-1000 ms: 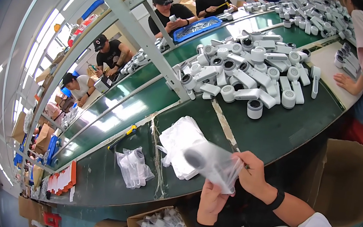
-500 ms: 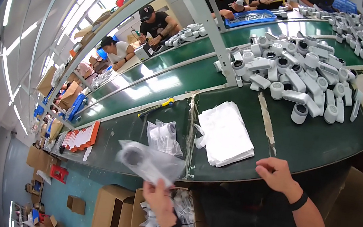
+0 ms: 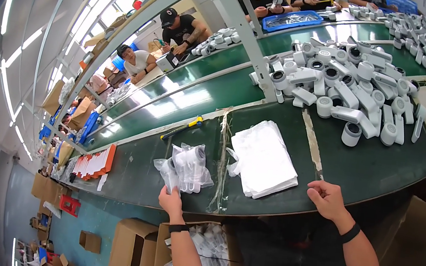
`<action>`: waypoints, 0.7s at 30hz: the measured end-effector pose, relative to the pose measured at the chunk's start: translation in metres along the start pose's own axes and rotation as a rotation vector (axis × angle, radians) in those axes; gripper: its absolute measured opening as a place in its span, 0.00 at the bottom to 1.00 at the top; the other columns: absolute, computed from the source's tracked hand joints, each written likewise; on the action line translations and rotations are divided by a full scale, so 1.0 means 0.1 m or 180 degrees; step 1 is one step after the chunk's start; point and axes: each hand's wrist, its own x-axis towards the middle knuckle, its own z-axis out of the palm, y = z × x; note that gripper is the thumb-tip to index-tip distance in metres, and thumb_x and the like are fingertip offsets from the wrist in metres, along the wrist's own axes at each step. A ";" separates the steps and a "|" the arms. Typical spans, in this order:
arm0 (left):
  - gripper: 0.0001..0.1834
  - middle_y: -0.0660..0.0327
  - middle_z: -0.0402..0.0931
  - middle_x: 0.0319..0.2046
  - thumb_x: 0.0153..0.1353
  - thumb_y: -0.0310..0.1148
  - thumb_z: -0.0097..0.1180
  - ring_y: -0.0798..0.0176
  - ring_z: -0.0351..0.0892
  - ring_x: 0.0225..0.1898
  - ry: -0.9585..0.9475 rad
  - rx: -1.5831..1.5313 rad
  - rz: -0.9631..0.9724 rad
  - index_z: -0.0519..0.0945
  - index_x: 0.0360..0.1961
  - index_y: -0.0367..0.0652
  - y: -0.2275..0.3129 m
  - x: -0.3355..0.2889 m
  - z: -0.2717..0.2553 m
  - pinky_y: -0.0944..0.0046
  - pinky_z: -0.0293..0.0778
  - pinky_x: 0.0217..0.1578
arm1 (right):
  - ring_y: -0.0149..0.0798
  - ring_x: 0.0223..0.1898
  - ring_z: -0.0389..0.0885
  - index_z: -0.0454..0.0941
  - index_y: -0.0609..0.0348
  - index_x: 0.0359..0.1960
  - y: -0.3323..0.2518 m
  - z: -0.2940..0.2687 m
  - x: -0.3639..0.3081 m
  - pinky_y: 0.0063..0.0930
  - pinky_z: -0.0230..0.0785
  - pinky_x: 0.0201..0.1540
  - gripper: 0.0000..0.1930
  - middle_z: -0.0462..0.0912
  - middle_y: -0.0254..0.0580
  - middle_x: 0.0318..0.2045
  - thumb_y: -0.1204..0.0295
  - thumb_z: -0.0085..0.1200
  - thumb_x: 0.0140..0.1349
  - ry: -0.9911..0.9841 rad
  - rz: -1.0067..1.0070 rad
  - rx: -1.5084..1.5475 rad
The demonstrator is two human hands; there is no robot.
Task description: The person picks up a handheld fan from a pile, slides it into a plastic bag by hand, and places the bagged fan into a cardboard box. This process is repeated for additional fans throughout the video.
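Note:
My left hand (image 3: 170, 203) grips the near end of a bagged handheld fan (image 3: 166, 173), a white, round-headed device in a clear plastic bag. It lies against more bagged fans (image 3: 191, 167) near the front edge of the dark green table. Right of these rests a stack of thin white bags (image 3: 264, 160). My right hand (image 3: 326, 199) hovers by the table's edge, to the right of the stack, fingers curled with nothing visible in them. A large heap of unbagged white fans (image 3: 357, 93) covers the far right of the table.
Below the table edge stands an open carton (image 3: 206, 257) of bagged fans, beside another cardboard box (image 3: 132, 249). A yellow-and-black tool (image 3: 182, 127) and orange-and-white boxes (image 3: 94, 161) lie on the table. Past a metal frame (image 3: 243, 34), several co-workers sit along a green conveyor (image 3: 213, 89).
My left hand has swung the bagged fan forward and left, down beside the other bagged fans on the table. My right hand has shifted slightly right, its fingers more curled.

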 end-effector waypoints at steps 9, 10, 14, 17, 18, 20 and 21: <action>0.16 0.53 0.79 0.35 0.59 0.36 0.60 0.53 0.80 0.35 0.0887 0.0262 0.1541 0.81 0.41 0.33 0.51 -0.31 0.00 0.57 0.75 0.41 | 0.18 0.23 0.71 0.81 0.65 0.38 -0.02 -0.02 -0.02 0.15 0.65 0.26 0.10 0.79 0.29 0.23 0.69 0.61 0.60 0.0164 -0.0094 -0.0187; 0.16 0.53 0.79 0.35 0.59 0.36 0.60 0.53 0.80 0.35 0.0779 0.0187 0.1594 0.81 0.41 0.33 0.74 -0.49 -0.03 0.57 0.75 0.41 | 0.18 0.24 0.72 0.81 0.65 0.37 -0.04 -0.01 -0.01 0.15 0.66 0.27 0.10 0.80 0.29 0.23 0.69 0.61 0.60 0.0104 -0.0096 -0.0189; 0.10 0.62 0.76 0.30 0.62 0.32 0.58 0.70 0.74 0.30 -0.0829 -0.1286 0.1072 0.80 0.39 0.34 1.20 -1.23 0.18 0.69 0.72 0.30 | 0.19 0.27 0.74 0.81 0.64 0.37 -0.02 -0.01 -0.02 0.17 0.68 0.30 0.10 0.81 0.30 0.25 0.69 0.61 0.60 0.0074 -0.0034 0.0087; 0.10 0.65 0.75 0.23 0.64 0.32 0.57 0.76 0.68 0.20 -0.1419 -0.1915 0.0743 0.80 0.41 0.35 1.27 -1.59 0.51 0.75 0.64 0.21 | 0.19 0.29 0.75 0.82 0.63 0.38 -0.09 -0.18 0.01 0.17 0.70 0.32 0.10 0.81 0.31 0.26 0.69 0.60 0.61 0.0348 0.0181 0.0385; 0.11 0.65 0.76 0.25 0.65 0.32 0.56 0.75 0.69 0.21 -0.1437 -0.2037 0.0548 0.79 0.41 0.34 1.25 -1.63 0.57 0.75 0.66 0.22 | 0.20 0.30 0.76 0.82 0.63 0.37 -0.19 -0.31 0.03 0.18 0.70 0.33 0.09 0.82 0.31 0.28 0.69 0.60 0.61 0.0565 0.0032 -0.0055; 0.11 0.65 0.76 0.25 0.65 0.32 0.55 0.75 0.70 0.22 -0.1417 -0.2024 0.0546 0.79 0.41 0.34 1.15 -1.66 0.63 0.74 0.66 0.22 | 0.26 0.30 0.78 0.81 0.63 0.37 -0.28 -0.62 0.16 0.23 0.72 0.36 0.09 0.83 0.38 0.31 0.71 0.61 0.57 0.1281 -0.0171 -0.0729; 0.11 0.65 0.76 0.26 0.66 0.33 0.55 0.75 0.70 0.23 -0.1342 -0.2005 0.0540 0.79 0.41 0.34 1.13 -1.67 0.66 0.74 0.66 0.23 | 0.30 0.29 0.78 0.81 0.63 0.38 -0.28 -0.76 0.24 0.25 0.73 0.35 0.10 0.82 0.39 0.30 0.71 0.61 0.56 0.1652 -0.0272 -0.0887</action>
